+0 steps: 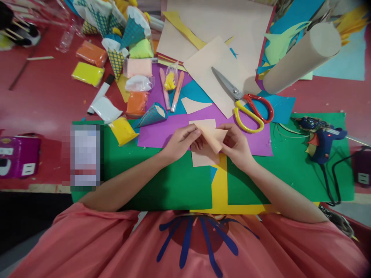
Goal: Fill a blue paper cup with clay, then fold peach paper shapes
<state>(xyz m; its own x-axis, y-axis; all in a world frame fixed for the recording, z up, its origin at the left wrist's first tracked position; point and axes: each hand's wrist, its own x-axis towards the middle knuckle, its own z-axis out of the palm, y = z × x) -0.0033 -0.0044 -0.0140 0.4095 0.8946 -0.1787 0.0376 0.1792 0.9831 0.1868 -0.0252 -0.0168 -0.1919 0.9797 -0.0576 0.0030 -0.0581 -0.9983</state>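
Cream paper: the curled piece [213,139] is held between the two hands, just above a flat cream sheet [204,159].
Long axis: its curled edge slants from upper left, at the left fingertips, to lower right, by the right thumb; one pointed corner juts right.
Left hand [181,142]: grip closed in a pinch, thumb over the paper's upper-left end, other fingers curled beneath.
Right hand [237,144]: grip nearly closed, thumb and fingers about the paper's right side; the exact contact is partly hidden.
Nearer hand: neither clearly; both are at the paper, from opposite sides.
Scissors [237,94]: just beyond the right hand, not touching, blades pointing away and left.
Cone [153,116]: beyond and left of the left hand, mouth facing right.
Purple sheet [153,133]: its near edge runs beneath the hands.
Room: probably easiest toward the body, over the flat green sheet [176,185]; the far side is cluttered.
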